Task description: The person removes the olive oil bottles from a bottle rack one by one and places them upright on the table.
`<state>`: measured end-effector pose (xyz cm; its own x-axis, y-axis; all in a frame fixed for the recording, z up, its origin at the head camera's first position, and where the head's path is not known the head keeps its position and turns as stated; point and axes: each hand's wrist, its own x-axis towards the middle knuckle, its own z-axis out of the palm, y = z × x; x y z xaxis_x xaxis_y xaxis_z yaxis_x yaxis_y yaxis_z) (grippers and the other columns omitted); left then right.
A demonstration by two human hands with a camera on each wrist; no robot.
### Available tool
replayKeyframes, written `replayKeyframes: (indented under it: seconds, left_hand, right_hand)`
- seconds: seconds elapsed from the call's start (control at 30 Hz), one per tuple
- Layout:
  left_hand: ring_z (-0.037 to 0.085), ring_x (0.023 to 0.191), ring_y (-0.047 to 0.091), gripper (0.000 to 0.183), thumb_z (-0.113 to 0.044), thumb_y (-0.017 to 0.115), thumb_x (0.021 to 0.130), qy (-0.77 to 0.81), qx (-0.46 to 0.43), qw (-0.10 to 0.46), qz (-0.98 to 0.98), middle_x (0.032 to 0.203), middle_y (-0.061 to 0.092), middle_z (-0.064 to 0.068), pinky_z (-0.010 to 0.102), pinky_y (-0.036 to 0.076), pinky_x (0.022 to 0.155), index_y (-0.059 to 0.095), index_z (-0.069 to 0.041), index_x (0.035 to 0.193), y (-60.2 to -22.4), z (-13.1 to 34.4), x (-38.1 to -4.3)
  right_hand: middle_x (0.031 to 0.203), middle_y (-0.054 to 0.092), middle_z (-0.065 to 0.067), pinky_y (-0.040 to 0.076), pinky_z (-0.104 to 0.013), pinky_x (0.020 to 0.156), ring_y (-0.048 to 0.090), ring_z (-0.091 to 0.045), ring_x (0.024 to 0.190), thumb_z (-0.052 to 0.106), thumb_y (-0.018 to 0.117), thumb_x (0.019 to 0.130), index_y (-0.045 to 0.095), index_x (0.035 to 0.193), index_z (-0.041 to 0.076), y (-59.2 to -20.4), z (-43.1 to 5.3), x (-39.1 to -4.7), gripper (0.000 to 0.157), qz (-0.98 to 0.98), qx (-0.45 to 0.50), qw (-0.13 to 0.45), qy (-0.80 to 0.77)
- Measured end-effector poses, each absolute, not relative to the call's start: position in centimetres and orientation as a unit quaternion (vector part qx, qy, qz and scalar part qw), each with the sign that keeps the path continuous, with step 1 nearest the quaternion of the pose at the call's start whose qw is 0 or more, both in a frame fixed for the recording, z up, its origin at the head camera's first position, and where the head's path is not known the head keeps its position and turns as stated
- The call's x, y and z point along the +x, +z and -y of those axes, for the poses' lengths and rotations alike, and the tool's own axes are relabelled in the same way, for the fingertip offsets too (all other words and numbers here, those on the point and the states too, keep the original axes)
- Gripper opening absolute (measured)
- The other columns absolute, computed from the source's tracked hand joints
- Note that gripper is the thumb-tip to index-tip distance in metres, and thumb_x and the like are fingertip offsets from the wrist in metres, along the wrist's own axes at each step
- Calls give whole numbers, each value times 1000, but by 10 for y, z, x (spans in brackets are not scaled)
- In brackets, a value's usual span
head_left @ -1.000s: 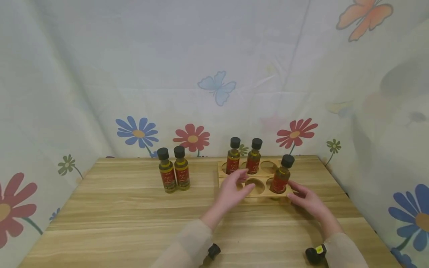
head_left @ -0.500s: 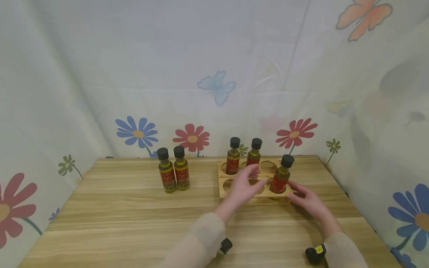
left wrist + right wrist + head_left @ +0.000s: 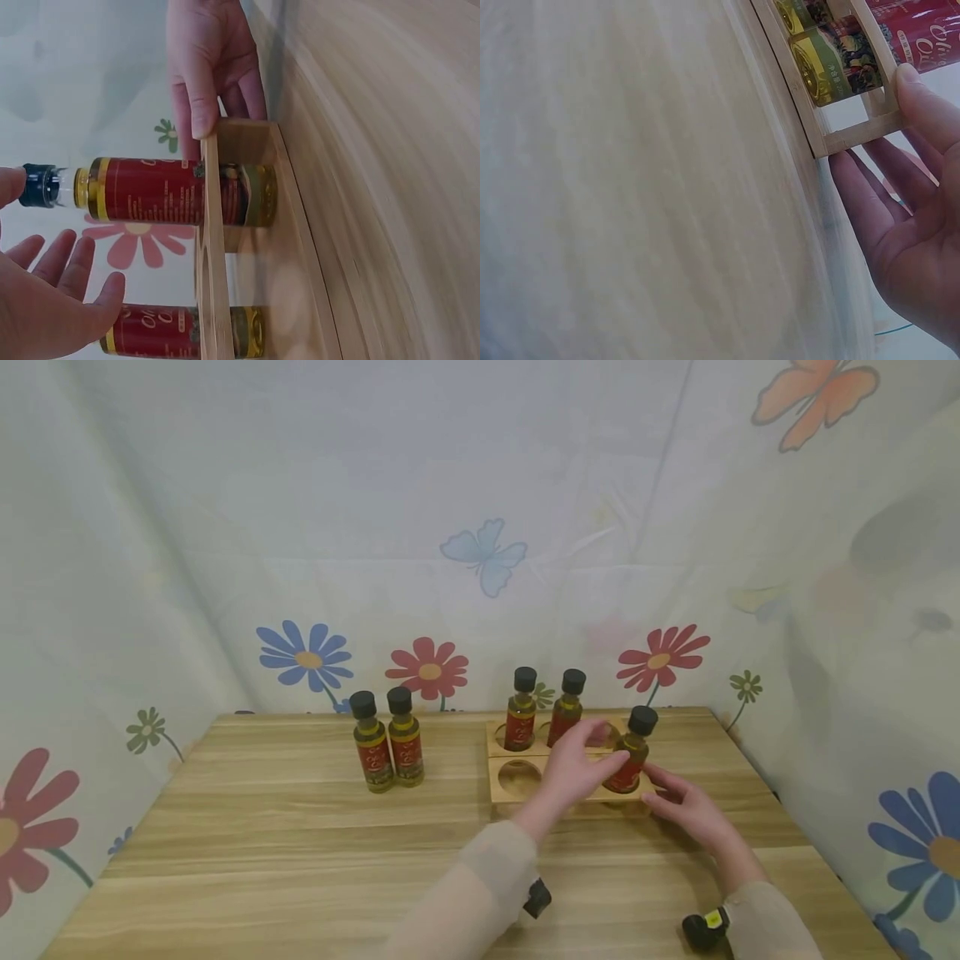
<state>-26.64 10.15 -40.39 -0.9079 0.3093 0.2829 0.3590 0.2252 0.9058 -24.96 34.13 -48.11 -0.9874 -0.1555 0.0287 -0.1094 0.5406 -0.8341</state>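
Observation:
A wooden bottle rack (image 3: 501,795) with two rows of round holes stands at the back right of the table. Two olive oil bottles (image 3: 521,727) with black caps and red labels fill holes in its back row. One more olive oil bottle (image 3: 150,191) stands in the front right hole. My left hand (image 3: 572,770) hovers over the front row with fingers spread, its thumb overlapping that bottle in the head view. It holds nothing. My right hand (image 3: 693,810) grips the rack's right end, thumb (image 3: 922,94) at the upper board and fingers around the end piece.
Two more olive oil bottles, a left one (image 3: 375,758) and a right one (image 3: 407,752), stand side by side on the wooden table (image 3: 300,860) left of the rack. A flower-printed curtain (image 3: 337,527) closes off the back and sides.
My left hand has moved right along the rack, from its left end to the front right bottle. The right hand, rack and bottles have stayed in place.

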Motion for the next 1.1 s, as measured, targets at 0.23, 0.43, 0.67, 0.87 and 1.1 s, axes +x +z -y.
replayKeyframes:
  seconds: [0.23, 0.43, 0.67, 0.87, 1.1]
  left_hand:
    - [12, 119, 58, 53, -29, 74, 91, -591, -201, 17, 781, 130, 63, 2, 33, 46, 101, 55, -17, 139, -399, -115, -265]
    - [15, 118, 59, 55, -27, 77, 89, -596, -192, 34, 779, 129, 64, 3, 31, 46, 99, 56, -17, 139, -396, -125, -267]
    - [16, 119, 58, 57, -25, 78, 87, -615, -180, 26, 767, 129, 63, -2, 31, 46, 99, 55, -21, 140, -398, -130, -269]
    - [14, 120, 57, 58, -24, 79, 87, -629, -189, 24, 754, 131, 63, 1, 36, 46, 102, 55, -22, 140, -403, -132, -272]
    - [12, 123, 54, 60, -22, 78, 87, -620, -204, 22, 758, 133, 62, -1, 36, 43, 104, 54, -21, 143, -405, -133, -273]
  right_hand:
    - [154, 34, -23, 37, -57, 106, 43, -45, 133, 36, 62, 98, 37, 152, 3, -481, -341, -249, 67, -880, -77, 23, -468]
    - [155, 33, -22, 36, -58, 106, 41, -46, 134, 37, 61, 99, 36, 152, 4, -478, -340, -248, 68, -878, -71, 30, -472]
    - [155, 32, -23, 36, -57, 107, 39, -46, 135, 37, 60, 99, 35, 152, 2, -478, -339, -248, 68, -880, -70, 31, -469]
    - [155, 33, -23, 36, -58, 106, 39, -47, 135, 37, 61, 99, 36, 152, 3, -477, -339, -246, 68, -879, -70, 27, -470]
    - [154, 33, -24, 36, -58, 106, 40, -47, 134, 34, 61, 99, 36, 151, 1, -476, -338, -246, 67, -879, -74, 27, -470]
